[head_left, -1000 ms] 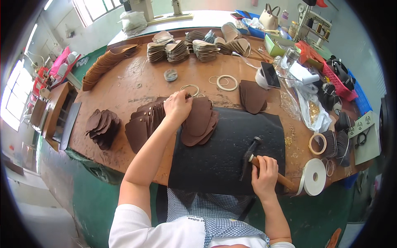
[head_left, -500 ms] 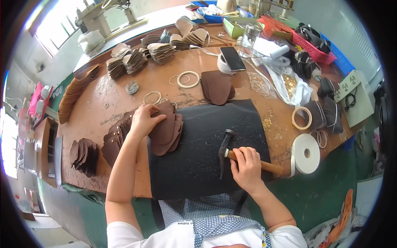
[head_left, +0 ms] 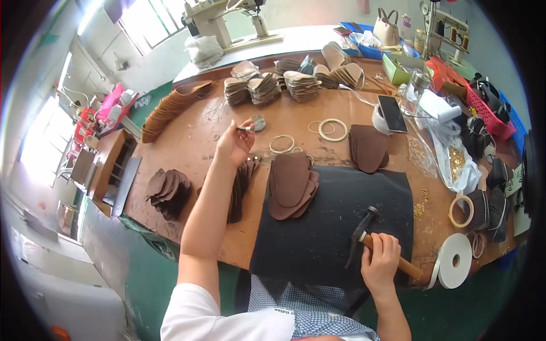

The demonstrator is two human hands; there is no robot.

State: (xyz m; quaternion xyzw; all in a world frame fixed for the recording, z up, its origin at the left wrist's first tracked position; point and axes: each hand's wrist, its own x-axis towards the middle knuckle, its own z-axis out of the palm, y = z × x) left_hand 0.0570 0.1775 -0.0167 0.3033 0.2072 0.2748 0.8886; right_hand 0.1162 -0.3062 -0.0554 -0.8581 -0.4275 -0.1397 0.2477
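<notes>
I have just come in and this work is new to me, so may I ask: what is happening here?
Someone is working at a brown table. The right hand grips a hammer by its handle, with its head over a black mat. The left hand is beside a small round dish; what it may hold is too small to name. A pile of brown pieces lies at the mat's far left corner.
</notes>
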